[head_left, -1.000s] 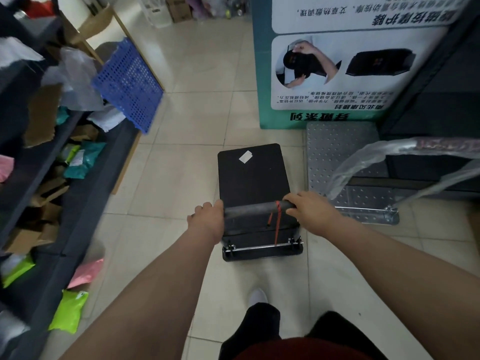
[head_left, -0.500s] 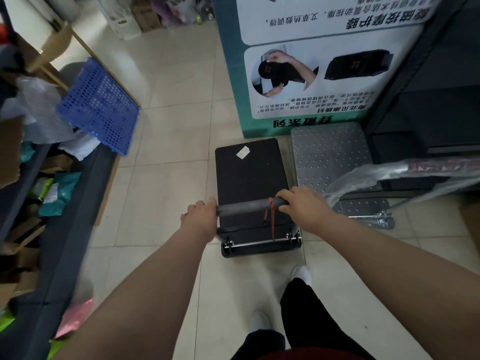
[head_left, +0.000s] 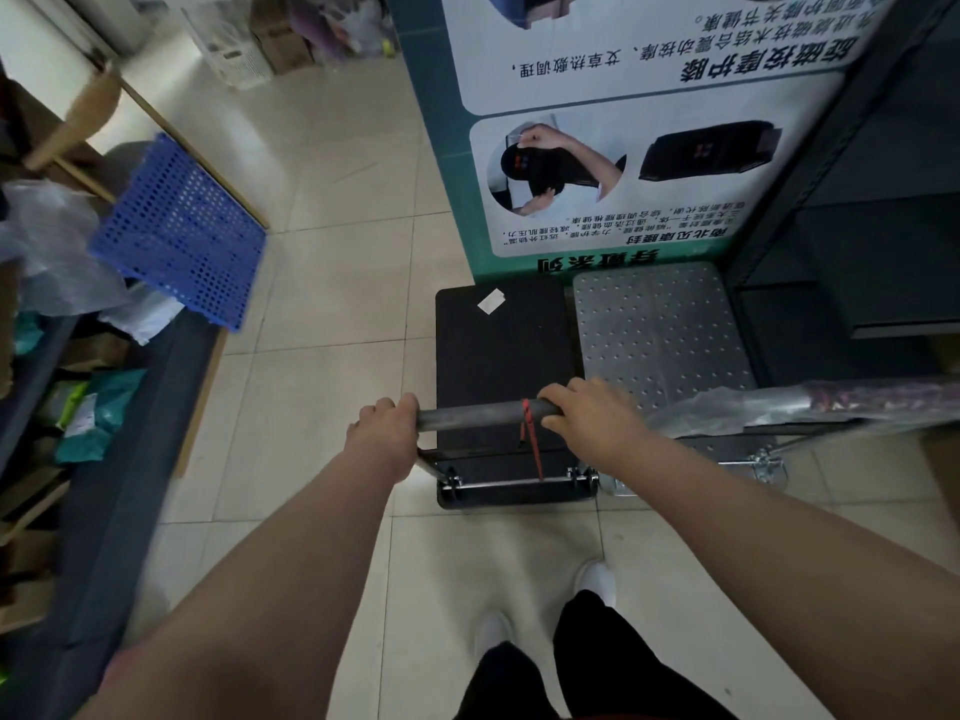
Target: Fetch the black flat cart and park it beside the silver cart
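The black flat cart (head_left: 501,350) stands on the tiled floor straight ahead, its deck bearing a small white sticker. Its front edge reaches the base of a teal sign panel. My left hand (head_left: 387,431) grips the left end of its grey handle bar (head_left: 475,415), and my right hand (head_left: 592,423) grips the right end, just past a red cord tied around the bar. The silver cart (head_left: 657,324), with a dotted metal deck, sits directly to the right, side by side with the black one. Its handle (head_left: 810,402) is wrapped in clear plastic.
A teal sign panel (head_left: 436,148) with a poster blocks the way ahead. Dark shelving (head_left: 857,226) stands to the right of the silver cart. On the left, a shelf rack (head_left: 104,407) holds parcels and a blue perforated crate (head_left: 179,236) juts out. My feet (head_left: 540,610) are behind the cart.
The black cart has rolled forward and to the right, until its deck lies alongside the silver cart's deck. Both hands have stayed on the handle bar.
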